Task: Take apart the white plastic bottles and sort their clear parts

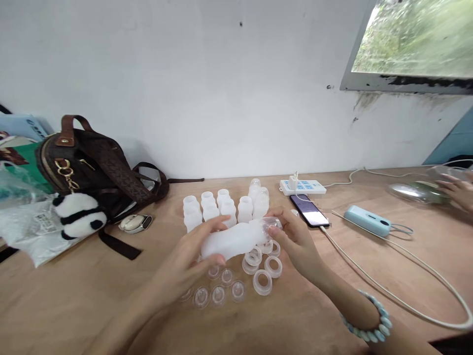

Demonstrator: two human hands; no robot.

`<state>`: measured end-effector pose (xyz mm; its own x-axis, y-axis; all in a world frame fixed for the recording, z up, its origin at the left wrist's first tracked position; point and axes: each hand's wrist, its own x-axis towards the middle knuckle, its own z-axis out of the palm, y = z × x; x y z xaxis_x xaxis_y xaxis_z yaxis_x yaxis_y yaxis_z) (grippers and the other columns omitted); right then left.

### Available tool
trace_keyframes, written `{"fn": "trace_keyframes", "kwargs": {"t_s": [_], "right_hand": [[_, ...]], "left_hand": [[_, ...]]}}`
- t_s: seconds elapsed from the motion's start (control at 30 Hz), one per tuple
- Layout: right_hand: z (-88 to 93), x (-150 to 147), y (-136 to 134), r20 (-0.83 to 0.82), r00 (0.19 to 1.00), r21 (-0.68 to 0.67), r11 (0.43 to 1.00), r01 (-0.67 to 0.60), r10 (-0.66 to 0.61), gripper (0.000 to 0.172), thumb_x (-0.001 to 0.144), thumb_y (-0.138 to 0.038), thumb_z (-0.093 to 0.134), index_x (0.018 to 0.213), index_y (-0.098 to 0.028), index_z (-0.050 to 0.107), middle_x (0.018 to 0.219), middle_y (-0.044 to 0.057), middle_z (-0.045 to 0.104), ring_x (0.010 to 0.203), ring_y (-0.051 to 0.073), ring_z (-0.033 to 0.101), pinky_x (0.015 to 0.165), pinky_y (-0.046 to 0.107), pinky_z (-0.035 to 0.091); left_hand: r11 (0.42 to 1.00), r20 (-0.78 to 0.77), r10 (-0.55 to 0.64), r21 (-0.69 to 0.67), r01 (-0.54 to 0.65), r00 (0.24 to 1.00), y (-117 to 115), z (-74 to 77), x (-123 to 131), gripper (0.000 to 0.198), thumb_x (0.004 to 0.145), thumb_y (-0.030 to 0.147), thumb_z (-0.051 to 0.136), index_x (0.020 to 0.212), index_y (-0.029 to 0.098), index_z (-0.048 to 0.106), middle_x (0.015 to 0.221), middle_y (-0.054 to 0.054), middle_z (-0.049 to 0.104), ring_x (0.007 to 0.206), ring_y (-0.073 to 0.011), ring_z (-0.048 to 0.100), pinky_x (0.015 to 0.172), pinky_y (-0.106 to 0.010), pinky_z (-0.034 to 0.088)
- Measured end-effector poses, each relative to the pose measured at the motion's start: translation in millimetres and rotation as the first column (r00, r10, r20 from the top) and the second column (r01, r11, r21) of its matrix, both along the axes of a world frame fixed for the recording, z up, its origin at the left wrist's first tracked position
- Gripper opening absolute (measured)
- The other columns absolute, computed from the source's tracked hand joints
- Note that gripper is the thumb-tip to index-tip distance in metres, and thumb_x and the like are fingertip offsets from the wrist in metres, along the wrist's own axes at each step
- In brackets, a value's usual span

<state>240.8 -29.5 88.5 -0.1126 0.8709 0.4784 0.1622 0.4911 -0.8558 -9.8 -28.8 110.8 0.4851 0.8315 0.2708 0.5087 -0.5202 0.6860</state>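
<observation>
A translucent white baby bottle (232,240) is held nearly level above the table. My left hand (197,256) is closed around its base end. At its other end, the fingers of my right hand (291,236) grip a clear dome cap (271,227), which sits at the bottle's neck; whether it is fully seated cannot be made out. Behind stand several open white bottles (192,213), alongside bottles topped with clear caps (261,197). Below my hands lie several clear collar rings (262,282) and, to their left, several clear silicone nipples (218,295).
Left are a dark backpack (86,162), a panda plush (79,215) and a watch-like band (136,223). On the right lie a phone (309,211), power strip (303,186), light-blue device (367,221) and looping white cable (399,293). Another person's hand (456,190) shows far right.
</observation>
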Motion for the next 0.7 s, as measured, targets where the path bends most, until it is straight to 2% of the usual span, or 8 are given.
{"fn": "trace_keyframes", "kwargs": {"t_s": [0.07, 0.1, 0.2, 0.3, 0.43, 0.57, 0.63, 0.7], "right_hand": [[0.4, 2, 1, -0.010, 1.000, -0.002, 1.000, 0.014, -0.014, 0.016, 0.092, -0.037, 0.058, 0.094, -0.022, 0.058, 0.076, 0.000, 0.063, 0.071, 0.016, 0.060, 0.062, 0.026, 0.045], [0.6, 3, 3, -0.020, 0.999, 0.000, 1.000, 0.028, -0.028, 0.017, 0.092, -0.038, 0.058, 0.094, -0.021, 0.058, 0.076, 0.000, 0.063, 0.070, 0.016, 0.060, 0.062, 0.026, 0.045], [0.5, 11, 9, -0.037, 0.995, 0.005, 0.996, 0.088, -0.088, 0.020, 0.092, -0.041, 0.057, 0.093, -0.021, 0.059, 0.075, 0.000, 0.064, 0.068, 0.016, 0.060, 0.060, 0.026, 0.045], [-1.4, 17, 15, -0.032, 0.990, 0.000, 0.991, 0.134, -0.134, 0.022, 0.092, -0.042, 0.058, 0.092, -0.021, 0.061, 0.076, 0.000, 0.064, 0.069, 0.016, 0.062, 0.062, 0.027, 0.046], [-3.7, 20, 18, -0.015, 0.991, 0.007, 0.991, 0.130, -0.130, 0.022, 0.092, -0.043, 0.058, 0.094, -0.021, 0.062, 0.077, 0.000, 0.064, 0.069, 0.015, 0.061, 0.061, 0.026, 0.045], [-3.8, 21, 18, -0.008, 0.990, 0.018, 0.989, 0.144, -0.144, 0.022, 0.092, -0.043, 0.058, 0.096, -0.021, 0.062, 0.078, 0.000, 0.064, 0.068, 0.015, 0.060, 0.063, 0.027, 0.045], [-4.0, 21, 18, -0.008, 0.989, 0.012, 0.989, 0.150, -0.149, 0.022, 0.092, -0.043, 0.058, 0.095, -0.021, 0.062, 0.079, 0.000, 0.064, 0.069, 0.015, 0.060, 0.064, 0.027, 0.045], [-5.1, 20, 18, -0.012, 0.989, 0.000, 0.989, 0.146, -0.146, 0.021, 0.092, -0.042, 0.058, 0.093, -0.021, 0.061, 0.078, 0.000, 0.064, 0.069, 0.015, 0.060, 0.064, 0.028, 0.046]], "left_hand": [[0.995, 0.082, 0.040, -0.096, -0.032, 0.996, 8, -11.2, -17, 0.056, 0.099, 0.057, 0.021, 0.140, 0.027, 0.045, 0.124, -0.007, 0.062, 0.106, -0.0266, 0.057, 0.091, -0.038, 0.046], [0.982, 0.078, 0.113, -0.158, -0.099, 0.991, 13, -18.4, -25, 0.058, 0.100, 0.055, 0.014, 0.137, 0.026, 0.049, 0.123, -0.007, 0.063, 0.106, -0.0259, 0.057, 0.092, -0.038, 0.045], [0.942, -0.042, 0.149, -0.298, -0.155, 0.988, 24, -41.6, -46, 0.059, 0.099, 0.055, 0.018, 0.124, 0.025, 0.062, 0.114, -0.006, 0.068, 0.100, -0.0251, 0.059, 0.088, -0.036, 0.048], [0.934, -0.074, 0.126, -0.328, -0.143, 0.989, 28, -60.3, -56, 0.060, 0.096, 0.059, 0.024, 0.108, 0.024, 0.071, 0.097, -0.005, 0.071, 0.087, -0.0233, 0.061, 0.081, -0.034, 0.050], [0.929, -0.104, 0.101, -0.347, -0.131, 0.989, 25, -76.7, -63, 0.064, 0.094, 0.064, 0.025, 0.094, 0.022, 0.073, 0.086, -0.005, 0.069, 0.083, -0.0223, 0.061, 0.077, -0.032, 0.051], [0.916, -0.112, 0.097, -0.378, -0.133, 0.989, 20, -80.9, -67, 0.064, 0.095, 0.063, 0.023, 0.092, 0.021, 0.072, 0.083, -0.005, 0.069, 0.081, -0.0216, 0.061, 0.075, -0.031, 0.051], [0.923, -0.123, 0.101, -0.358, -0.139, 0.987, 19, -73.9, -66, 0.061, 0.095, 0.061, 0.025, 0.093, 0.022, 0.072, 0.086, -0.005, 0.070, 0.083, -0.0222, 0.061, 0.077, -0.032, 0.051], [0.942, -0.130, 0.142, -0.288, -0.175, 0.981, 18, -60.7, -60, 0.056, 0.096, 0.059, 0.028, 0.096, 0.023, 0.071, 0.091, -0.004, 0.070, 0.088, -0.0230, 0.061, 0.082, -0.033, 0.049]]}}
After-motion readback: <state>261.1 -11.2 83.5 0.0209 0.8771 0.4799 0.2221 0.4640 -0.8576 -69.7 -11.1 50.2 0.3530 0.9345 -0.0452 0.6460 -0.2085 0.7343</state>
